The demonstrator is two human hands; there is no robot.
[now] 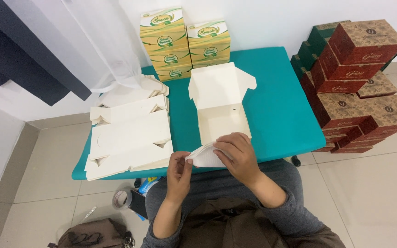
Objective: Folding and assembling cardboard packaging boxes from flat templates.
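We look down on a teal padded table (276,115) set against a white wall, with pale floor tiles around it. At the far left, on the floor, we see a brown bag (93,235) and a grey roll of tape (121,199). On the table's left side lies a stack of flat, unfolded white cardboard box blanks (129,138). Our left hand (178,176) and right hand (236,156) are close together at the table's near edge, both pinching a small folded white paper sheet (204,157); its long axis runs left to right, with a corner pointing toward the left hand. Just beyond it stands an open white cardboard box (219,108), lid flipped up toward the wall. Behind that, 2 stacks of yellow-and-green printed cartons (184,43) stand against the wall. At the right, on the floor, we see a heap of closed red-brown patterned boxes (359,87), with dark green ones behind.
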